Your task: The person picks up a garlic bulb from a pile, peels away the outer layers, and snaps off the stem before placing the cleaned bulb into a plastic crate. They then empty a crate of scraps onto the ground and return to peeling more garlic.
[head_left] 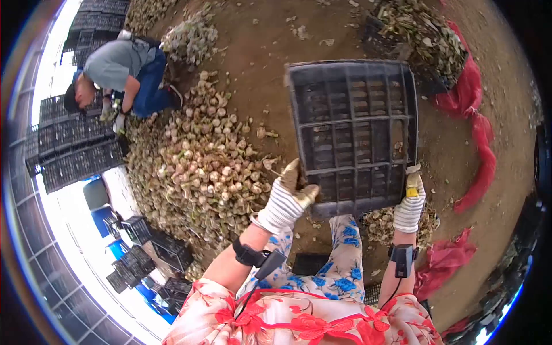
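Observation:
A black plastic crate (353,135) is held up in front of me, its ribbed, slotted face turned toward my view. My left hand (289,195), in a striped glove with a tan palm, grips its lower left corner, thumb and fingers at the edge. On the opposite side, my right hand (409,201) wears a matching glove and closes on the lower right edge; most of its fingers are hidden. A small yellow piece (411,192) shows at that hand, too small to name. To the left of the crate spreads a large heap of garlic bulbs (213,167).
Another person (123,72) bends over beside stacked black crates (75,141) at the left. A crate of garlic trimmings (425,40) stands at the upper right, near red mesh sacks (480,149). More trimmings (374,227) lie below the held crate. Smaller crates (135,264) sit lower left.

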A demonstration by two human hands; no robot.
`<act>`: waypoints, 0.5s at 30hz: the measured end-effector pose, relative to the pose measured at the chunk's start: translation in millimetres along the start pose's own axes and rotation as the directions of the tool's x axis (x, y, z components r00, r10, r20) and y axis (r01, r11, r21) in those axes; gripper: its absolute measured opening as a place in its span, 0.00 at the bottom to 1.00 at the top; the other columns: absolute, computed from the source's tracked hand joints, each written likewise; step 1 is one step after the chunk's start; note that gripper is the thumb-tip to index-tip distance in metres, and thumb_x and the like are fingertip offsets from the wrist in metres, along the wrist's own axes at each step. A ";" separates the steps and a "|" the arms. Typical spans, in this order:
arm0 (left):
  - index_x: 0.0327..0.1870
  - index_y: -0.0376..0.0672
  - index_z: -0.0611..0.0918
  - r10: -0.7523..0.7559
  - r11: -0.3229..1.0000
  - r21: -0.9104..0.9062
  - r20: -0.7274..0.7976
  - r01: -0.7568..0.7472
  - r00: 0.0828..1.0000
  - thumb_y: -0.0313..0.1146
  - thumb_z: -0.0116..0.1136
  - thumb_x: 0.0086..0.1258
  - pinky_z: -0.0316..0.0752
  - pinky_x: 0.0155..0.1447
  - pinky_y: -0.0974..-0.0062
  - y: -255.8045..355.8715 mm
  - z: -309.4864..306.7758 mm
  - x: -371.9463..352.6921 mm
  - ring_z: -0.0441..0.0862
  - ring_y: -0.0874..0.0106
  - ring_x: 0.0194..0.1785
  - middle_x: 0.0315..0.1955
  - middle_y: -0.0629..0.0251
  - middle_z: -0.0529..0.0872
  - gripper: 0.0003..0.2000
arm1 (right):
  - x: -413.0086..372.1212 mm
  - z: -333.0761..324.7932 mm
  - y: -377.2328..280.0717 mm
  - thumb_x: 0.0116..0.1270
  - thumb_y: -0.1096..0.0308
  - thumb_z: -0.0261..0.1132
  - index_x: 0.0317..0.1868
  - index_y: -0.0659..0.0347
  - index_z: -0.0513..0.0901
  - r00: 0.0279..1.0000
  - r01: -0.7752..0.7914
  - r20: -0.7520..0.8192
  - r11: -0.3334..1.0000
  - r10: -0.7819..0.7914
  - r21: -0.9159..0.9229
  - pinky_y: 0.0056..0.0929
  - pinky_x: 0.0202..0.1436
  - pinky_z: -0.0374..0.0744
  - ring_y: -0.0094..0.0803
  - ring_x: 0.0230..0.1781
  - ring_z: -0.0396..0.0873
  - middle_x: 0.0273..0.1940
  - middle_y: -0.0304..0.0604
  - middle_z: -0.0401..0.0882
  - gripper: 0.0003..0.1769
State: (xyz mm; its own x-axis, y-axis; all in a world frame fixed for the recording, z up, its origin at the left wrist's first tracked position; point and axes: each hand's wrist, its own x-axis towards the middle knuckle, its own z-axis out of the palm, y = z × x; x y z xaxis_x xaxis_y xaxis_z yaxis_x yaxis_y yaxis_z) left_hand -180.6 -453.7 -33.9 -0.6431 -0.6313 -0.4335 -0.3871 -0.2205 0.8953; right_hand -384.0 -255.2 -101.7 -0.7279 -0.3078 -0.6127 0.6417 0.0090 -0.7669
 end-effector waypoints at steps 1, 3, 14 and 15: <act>0.64 0.37 0.56 -0.045 0.997 -0.063 -0.050 0.042 0.998 0.21 0.60 0.54 0.74 0.49 0.78 -15.4 -15.8 -8.0 0.70 0.74 0.50 0.55 0.61 0.68 0.35 | -5.9 9.5 12.1 0.64 0.63 0.56 0.51 0.60 0.74 0.980 0.172 0.109 0.985 -0.169 -0.013 0.26 0.50 0.73 0.26 0.46 0.73 0.48 0.39 0.75 0.16; 0.65 0.39 0.55 -0.113 0.989 -0.105 -0.076 0.105 0.991 0.24 0.62 0.54 0.74 0.49 0.77 -59.3 -55.9 -26.3 0.72 0.73 0.49 0.53 0.60 0.70 0.37 | -26.4 66.5 20.5 0.63 0.69 0.56 0.48 0.61 0.74 0.856 0.436 0.384 0.882 -0.346 -0.177 0.25 0.49 0.73 0.26 0.44 0.74 0.44 0.40 0.76 0.13; 0.56 0.38 0.70 -0.622 0.781 -0.237 -0.384 0.578 0.683 0.30 0.58 0.60 0.73 0.43 0.80 -241.7 -268.3 -241.4 0.75 0.77 0.40 0.39 0.67 0.78 0.22 | -58.4 168.0 240.3 0.54 0.57 0.61 0.24 0.58 0.74 0.530 0.834 0.841 -0.244 0.106 -0.495 0.38 0.35 0.68 0.44 0.27 0.74 0.23 0.47 0.75 0.13; 0.56 0.38 0.70 -0.676 0.736 -0.320 -0.382 0.596 0.630 0.30 0.58 0.60 0.75 0.41 0.79 -242.6 -275.8 -254.2 0.76 0.77 0.40 0.39 0.67 0.78 0.22 | -59.1 161.2 250.6 0.54 0.57 0.61 0.24 0.58 0.74 0.519 0.833 0.846 -0.297 0.125 -0.467 0.38 0.36 0.68 0.43 0.28 0.74 0.23 0.46 0.74 0.13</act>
State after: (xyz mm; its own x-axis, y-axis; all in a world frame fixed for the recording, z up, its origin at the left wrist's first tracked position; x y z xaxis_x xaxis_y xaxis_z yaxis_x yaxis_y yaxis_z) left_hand 259.0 -444.8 -112.6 0.1092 -0.5326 -0.8393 -0.4566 -0.7769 0.4336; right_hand -141.2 -388.2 -226.9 -0.0935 -0.9631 -0.2522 -0.9095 0.1857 -0.3719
